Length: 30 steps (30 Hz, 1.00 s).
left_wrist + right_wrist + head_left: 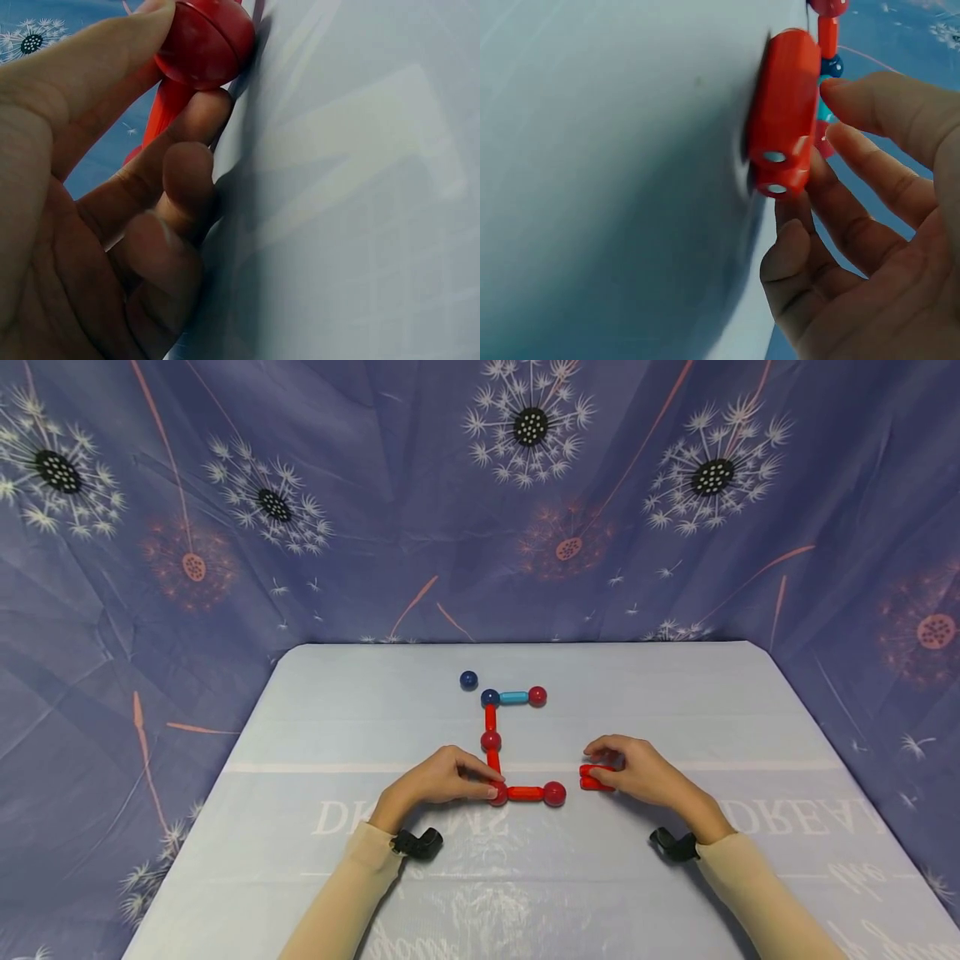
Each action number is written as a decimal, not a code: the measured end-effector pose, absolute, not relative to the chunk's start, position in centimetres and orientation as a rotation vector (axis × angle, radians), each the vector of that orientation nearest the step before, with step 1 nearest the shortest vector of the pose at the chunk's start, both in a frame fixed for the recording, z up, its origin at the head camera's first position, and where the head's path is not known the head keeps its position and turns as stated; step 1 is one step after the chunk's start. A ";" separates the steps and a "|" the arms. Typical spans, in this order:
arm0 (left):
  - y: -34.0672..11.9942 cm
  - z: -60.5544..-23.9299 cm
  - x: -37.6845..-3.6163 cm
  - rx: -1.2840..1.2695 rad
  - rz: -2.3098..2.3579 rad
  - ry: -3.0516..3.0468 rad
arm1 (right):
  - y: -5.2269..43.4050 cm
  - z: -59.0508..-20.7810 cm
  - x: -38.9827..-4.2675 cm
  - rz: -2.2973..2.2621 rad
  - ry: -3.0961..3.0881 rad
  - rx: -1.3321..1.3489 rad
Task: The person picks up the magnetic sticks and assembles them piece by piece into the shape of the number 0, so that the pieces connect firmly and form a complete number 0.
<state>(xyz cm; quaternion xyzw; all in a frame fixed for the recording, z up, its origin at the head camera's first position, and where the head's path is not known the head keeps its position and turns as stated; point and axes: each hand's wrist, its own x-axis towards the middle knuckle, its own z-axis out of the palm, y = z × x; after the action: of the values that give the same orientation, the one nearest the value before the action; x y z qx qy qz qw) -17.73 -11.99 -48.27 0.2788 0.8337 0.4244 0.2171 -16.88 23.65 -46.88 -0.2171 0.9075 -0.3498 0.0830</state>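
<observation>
My left hand point(442, 777) pinches a red ball point(206, 43) between thumb and finger at the lower left corner of a joined shape. From that ball a red rod point(525, 793) runs right to another red ball point(555, 793). A second red rod point(492, 761) goes up to a middle red ball point(491, 740). My right hand point(637, 770) is beside two red rods point(784, 105) lying side by side on the table. Its fingers are loosely bent around them, with the thumb tip just off the upper rod in the right wrist view.
Above the middle ball, another red rod point(491, 717) leads to a dark blue ball point(490, 697). A light blue rod point(513, 697) joins this to a red ball point(537, 696). A loose dark blue ball point(468, 680) lies behind, on the pale covered table point(337, 710).
</observation>
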 end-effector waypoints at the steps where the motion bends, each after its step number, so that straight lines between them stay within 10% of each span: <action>1: -12.0 -48.3 -17.8 0.771 1.177 2.309 | 23.7 -47.1 -17.0 -1.045 2.712 -0.647; 30: -12.0 -48.2 -17.7 0.766 1.184 2.302 | 22.9 -47.3 -18.4 -1.011 2.617 -0.690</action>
<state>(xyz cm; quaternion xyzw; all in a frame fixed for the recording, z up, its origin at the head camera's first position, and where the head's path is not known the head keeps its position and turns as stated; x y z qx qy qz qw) -17.74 -11.97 -48.20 0.2770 0.8320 0.4280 0.2190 -18.38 22.94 -47.31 -0.2368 0.8986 -0.3471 0.1261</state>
